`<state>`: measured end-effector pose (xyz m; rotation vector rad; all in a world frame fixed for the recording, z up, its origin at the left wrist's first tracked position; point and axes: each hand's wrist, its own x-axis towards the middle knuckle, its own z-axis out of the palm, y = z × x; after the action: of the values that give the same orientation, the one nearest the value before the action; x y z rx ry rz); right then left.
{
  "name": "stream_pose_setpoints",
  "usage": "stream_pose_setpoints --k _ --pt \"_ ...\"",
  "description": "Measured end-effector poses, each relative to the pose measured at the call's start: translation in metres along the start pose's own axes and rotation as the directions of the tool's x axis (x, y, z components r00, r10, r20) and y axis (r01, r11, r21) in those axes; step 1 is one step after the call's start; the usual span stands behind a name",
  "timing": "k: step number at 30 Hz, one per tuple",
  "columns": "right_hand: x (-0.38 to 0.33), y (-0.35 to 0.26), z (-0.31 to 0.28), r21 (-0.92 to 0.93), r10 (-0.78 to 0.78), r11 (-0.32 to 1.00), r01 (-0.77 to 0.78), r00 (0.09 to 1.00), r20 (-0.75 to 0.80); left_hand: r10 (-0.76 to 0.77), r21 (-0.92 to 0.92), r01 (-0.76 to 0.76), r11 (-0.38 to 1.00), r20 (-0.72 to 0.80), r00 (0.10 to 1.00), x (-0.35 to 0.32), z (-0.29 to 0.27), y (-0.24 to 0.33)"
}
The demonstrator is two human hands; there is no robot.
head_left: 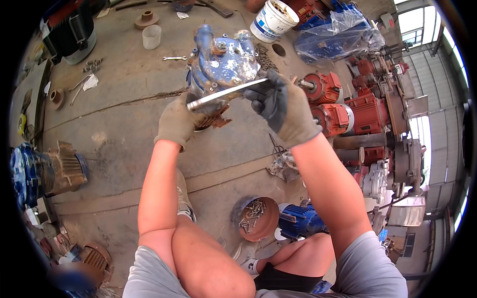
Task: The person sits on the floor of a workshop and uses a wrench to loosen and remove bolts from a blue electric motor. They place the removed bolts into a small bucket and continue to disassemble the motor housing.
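Wrench (pixel 226 93) held; bowl (pixel 256 218) holds bolts (pixel 252 214).

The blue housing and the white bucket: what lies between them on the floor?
In the head view, a heap of dark chain lies between the blue housing and the white bucket.

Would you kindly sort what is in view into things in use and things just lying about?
In use:
left hand
right hand
long silver metal bar
worn blue motor housing

Lying about:
white plastic bucket
red motors
round tin of nails
small wrench
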<state>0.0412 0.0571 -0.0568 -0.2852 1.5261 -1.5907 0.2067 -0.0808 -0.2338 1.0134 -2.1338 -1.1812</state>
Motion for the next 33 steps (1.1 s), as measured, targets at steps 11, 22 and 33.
stream_pose_setpoints --k 11,22,33 --pt "0.010 -0.048 -0.051 -0.886 -0.325 -0.051 0.461 0.831 0.451 -0.457 0.062 0.454 0.889 0.047 0.888 -0.010 0.013 -0.116" --pt "0.046 -0.078 -0.039 -0.468 0.025 -0.556 0.687 0.577 0.817 -0.586 0.441 0.589 0.677 -0.160 0.794 -0.036 0.022 -0.149" --pt "0.066 -0.084 -0.041 -0.714 0.078 -0.265 0.648 0.752 0.654 0.351 0.099 -0.337 0.936 -0.299 0.887 -0.015 0.056 0.002"
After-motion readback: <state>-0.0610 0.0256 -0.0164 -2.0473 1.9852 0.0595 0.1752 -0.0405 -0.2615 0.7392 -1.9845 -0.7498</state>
